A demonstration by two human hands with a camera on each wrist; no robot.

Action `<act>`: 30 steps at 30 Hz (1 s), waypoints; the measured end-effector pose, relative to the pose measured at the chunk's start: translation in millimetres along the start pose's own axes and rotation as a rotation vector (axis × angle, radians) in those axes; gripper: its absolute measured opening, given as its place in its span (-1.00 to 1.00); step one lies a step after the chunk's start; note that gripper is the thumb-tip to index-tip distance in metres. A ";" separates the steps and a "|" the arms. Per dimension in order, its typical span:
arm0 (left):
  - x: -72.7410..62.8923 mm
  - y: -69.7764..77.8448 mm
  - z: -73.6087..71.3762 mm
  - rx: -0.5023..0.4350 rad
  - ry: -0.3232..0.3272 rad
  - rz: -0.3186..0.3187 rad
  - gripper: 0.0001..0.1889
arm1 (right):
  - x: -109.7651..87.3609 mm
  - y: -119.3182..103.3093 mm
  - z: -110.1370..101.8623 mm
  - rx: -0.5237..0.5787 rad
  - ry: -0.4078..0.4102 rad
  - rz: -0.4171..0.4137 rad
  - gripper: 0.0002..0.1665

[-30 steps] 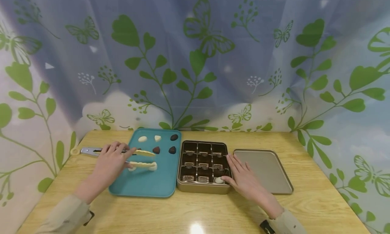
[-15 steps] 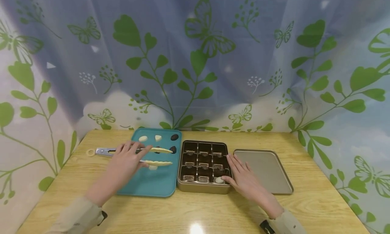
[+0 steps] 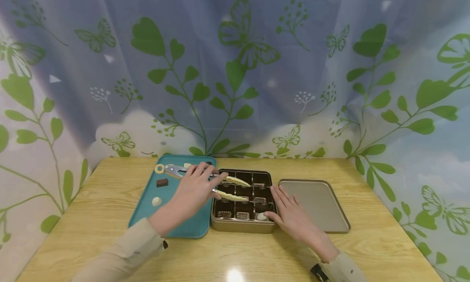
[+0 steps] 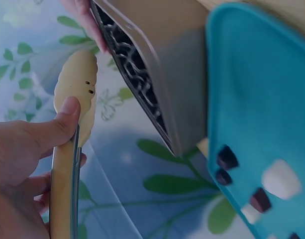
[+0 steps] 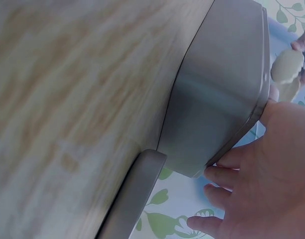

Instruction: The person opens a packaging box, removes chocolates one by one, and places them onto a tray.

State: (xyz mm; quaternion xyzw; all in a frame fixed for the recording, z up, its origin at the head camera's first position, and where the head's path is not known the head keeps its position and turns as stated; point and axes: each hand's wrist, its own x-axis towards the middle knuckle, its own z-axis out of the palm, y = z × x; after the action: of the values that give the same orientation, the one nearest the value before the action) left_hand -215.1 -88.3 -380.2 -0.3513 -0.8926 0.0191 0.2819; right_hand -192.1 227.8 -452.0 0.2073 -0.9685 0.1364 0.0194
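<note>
My left hand (image 3: 196, 188) grips metal tongs with cream scalloped tips (image 4: 75, 89). In the head view the tips stand apart over the brown nine-compartment box (image 3: 242, 226), with nothing visible between them. My right hand (image 3: 295, 216) rests with extended fingers along the box's right rim, its thumb at the front right corner. In the right wrist view its fingers (image 5: 224, 177) touch the rim. A white chocolate piece (image 3: 262, 216) sits in the front right compartment. The blue tray (image 3: 147, 220) left of the box bears a brown block (image 3: 162, 183) and a white round piece (image 3: 156, 201).
A flat bronze-coloured lid (image 3: 315, 206) lies right of the box. More white and dark pieces on the tray are partly hidden behind my left hand and the tongs. A leaf-patterned curtain (image 3: 257, 90) hangs behind the wooden table (image 3: 227, 253).
My left hand has carried the tongs rightward from over the tray to over the box, uncovering the brown block. My right hand has stayed at the box's rim.
</note>
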 end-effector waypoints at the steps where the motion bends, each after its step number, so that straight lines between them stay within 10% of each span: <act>1: 3.6 2.9 0.0 0.013 -0.012 0.010 -0.37 | 0.1 -0.1 -0.1 0.004 0.004 -0.003 -0.04; 30: 84.1 92.8 -3.8 0.441 -0.284 0.350 -0.66 | -10.0 0.0 -3.6 0.024 -0.021 -0.014 0.04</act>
State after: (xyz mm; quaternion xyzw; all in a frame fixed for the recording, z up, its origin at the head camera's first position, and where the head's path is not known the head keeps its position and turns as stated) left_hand -206.0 34.5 -357.3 -0.4240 -0.8233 0.3093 0.2161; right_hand -183.1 232.7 -449.4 0.2156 -0.9655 0.1457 0.0075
